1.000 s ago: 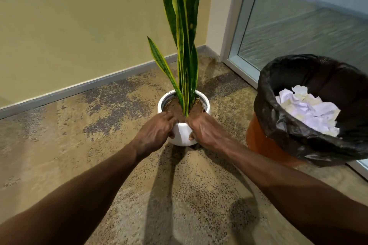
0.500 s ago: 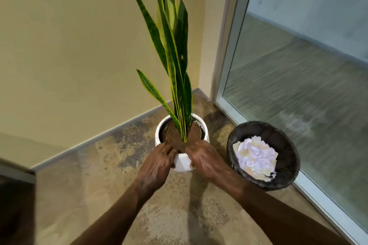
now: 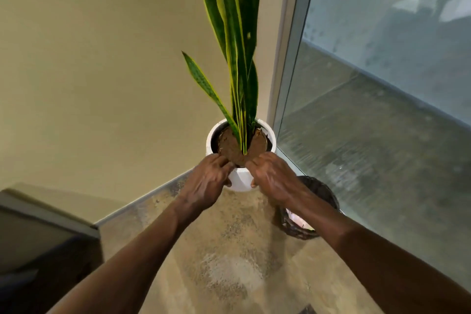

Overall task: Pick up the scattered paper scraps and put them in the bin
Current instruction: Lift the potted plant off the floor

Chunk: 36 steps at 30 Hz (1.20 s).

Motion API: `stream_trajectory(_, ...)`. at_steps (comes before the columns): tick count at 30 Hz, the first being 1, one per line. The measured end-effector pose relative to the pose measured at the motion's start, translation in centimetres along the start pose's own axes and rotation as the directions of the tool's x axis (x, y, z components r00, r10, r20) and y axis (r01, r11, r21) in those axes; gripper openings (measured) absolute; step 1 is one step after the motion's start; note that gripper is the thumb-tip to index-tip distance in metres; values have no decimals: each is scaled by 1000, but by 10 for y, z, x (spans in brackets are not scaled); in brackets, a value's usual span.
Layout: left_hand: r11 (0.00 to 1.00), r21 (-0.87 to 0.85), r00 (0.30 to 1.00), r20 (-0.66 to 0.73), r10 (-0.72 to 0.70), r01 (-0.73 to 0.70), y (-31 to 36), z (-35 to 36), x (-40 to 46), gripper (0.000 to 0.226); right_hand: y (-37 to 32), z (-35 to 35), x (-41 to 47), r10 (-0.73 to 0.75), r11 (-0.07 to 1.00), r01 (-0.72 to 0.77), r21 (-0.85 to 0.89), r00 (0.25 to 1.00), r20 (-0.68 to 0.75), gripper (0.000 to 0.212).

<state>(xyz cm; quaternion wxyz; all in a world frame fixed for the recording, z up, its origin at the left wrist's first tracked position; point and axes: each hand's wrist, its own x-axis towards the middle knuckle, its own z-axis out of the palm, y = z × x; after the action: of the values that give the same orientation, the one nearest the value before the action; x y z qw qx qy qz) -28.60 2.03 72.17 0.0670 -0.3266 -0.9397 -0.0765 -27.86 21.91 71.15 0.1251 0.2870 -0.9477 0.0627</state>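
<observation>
Left hand [image 3: 206, 186] and right hand [image 3: 272, 177] grip white snake-plant pot [image 3: 239, 181] at rim; tilted pot may slip, spill soil near bin [image 3: 318, 191].

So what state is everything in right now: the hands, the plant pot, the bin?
Left hand: grips the pot's near rim.
Right hand: grips the rim on the other side.
White plant pot: held between both hands, tilted slightly; whether it is off the floor cannot be told.
Bin: upright on the floor, black-lined, mostly hidden behind the right forearm.
Paper scraps: inside the bin.
</observation>
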Motion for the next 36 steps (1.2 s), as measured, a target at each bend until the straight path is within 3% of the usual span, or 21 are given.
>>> stream_trajectory(8, 993, 25, 992, -40, 117, -116, -11, -74, 44, 27, 10, -73, 31, 79, 997, -79, -23, 997, -16, 31)
stream_trajectory(14, 990, 63, 990, -59, 130, -126, -31, -68, 96, 25, 56, -65, 65, 105, 994, -104, 25, 994, -20, 24)
stream_trajectory(18, 991, 45, 990, -59, 129, -126, -43, -55, 141, 35, 95, -52, 90, 115, 991, -111, 77, 992, -48, 26)
stream_trajectory(25, 990, -4, 989, -33, 141, -142, -78, -17, 208, 39, 152, -12, 136, 78, 997, -77, 21, 997, -29, 33)
stream_trajectory(30, 980, -74, 983, -18, 181, -182, -112, 31, 243, 34, 181, 39, 160, 31, 994, -41, -101, 995, -96, 8)
stream_trajectory(36, 977, -112, 983, 5, 184, -182, -161, 124, 275, 29, 214, 139, 181, 94, 988, -103, -117, 992, -82, 18)
